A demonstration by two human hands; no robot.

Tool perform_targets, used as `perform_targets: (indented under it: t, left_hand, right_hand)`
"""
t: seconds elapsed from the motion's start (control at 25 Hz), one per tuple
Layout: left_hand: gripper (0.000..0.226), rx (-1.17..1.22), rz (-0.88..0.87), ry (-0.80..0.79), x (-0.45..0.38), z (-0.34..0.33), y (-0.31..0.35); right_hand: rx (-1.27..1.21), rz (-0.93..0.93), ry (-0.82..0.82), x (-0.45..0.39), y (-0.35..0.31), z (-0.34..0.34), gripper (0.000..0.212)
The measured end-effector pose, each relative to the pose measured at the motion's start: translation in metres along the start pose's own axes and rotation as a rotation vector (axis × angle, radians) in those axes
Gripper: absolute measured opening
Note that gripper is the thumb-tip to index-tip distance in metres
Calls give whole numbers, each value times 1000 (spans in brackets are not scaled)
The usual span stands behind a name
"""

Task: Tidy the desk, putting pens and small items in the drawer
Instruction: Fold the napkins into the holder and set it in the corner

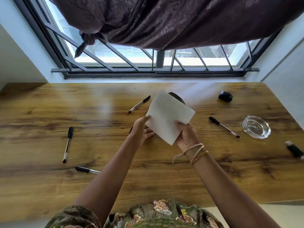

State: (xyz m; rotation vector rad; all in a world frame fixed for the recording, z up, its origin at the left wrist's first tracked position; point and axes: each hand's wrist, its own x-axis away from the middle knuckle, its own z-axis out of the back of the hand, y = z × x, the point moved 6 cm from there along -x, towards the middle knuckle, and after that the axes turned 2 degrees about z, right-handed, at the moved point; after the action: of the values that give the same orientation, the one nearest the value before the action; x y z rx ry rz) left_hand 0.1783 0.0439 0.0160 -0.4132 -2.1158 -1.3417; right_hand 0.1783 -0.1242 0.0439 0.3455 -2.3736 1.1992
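Note:
Both hands hold a white folded sheet of paper above the middle of the wooden desk. My left hand grips its left edge and my right hand grips its lower right edge. Several black-capped pens lie on the desk: one pen behind the paper to the left, one pen to the right, one pen at the left, and a short pen near the left forearm. No drawer is in view.
A clear glass ashtray stands at the right. A black lighter lies at the right edge. A small black case sits at the back right. A dark round object is partly hidden behind the paper. A barred window is behind the desk.

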Motion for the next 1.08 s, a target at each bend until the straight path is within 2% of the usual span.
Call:
perform_targets:
  t: [0.08,0.12,0.24,0.36,0.48,0.56,0.6,0.64,0.72,0.84,0.96,1.08]
  left_hand:
    - [56,98,99,-71,3,-7,-8]
    - [57,113,129,-92,5,-12,-11]
    - [55,61,146,4,3,-15,-21]
    - [49,-75,135,171,-4,-6,-24]
    - [44,-158,131,216,-4,-2,-21]
    - [42,-171,149,216,-3,-3,-20]
    - [41,-161,165,218,-2,-3,-19]
    - [39,-142,180,225,-1,-4,-19]
    - [33,-114,196,228,2,-5,-17]
    - [27,-101,187,206,5,-7,-16]
    - [30,-94,177,190,7,-9,-15]
    - [41,-29,200,150,9,-9,-15]
  right_hand:
    - [-213,-103,40,-1,10,3,38]
    - [-274,-146,82,1,17,6,40]
    - [-286,-202,214,6,38,19,39]
    - [-184,-147,328,4,41,34,26]
    - [-105,-40,419,-6,28,46,22]
    - [124,76,455,-6,18,54,27]
    - [343,181,453,-3,12,54,27]
    - [585,325,412,3,5,50,26]
    - [959,636,229,15,1,33,26]
    - [1240,940,-61,26,10,18,36]
    - [1442,1059,-285,33,25,10,45]
    - [1497,1088,-347,35,31,8,47]
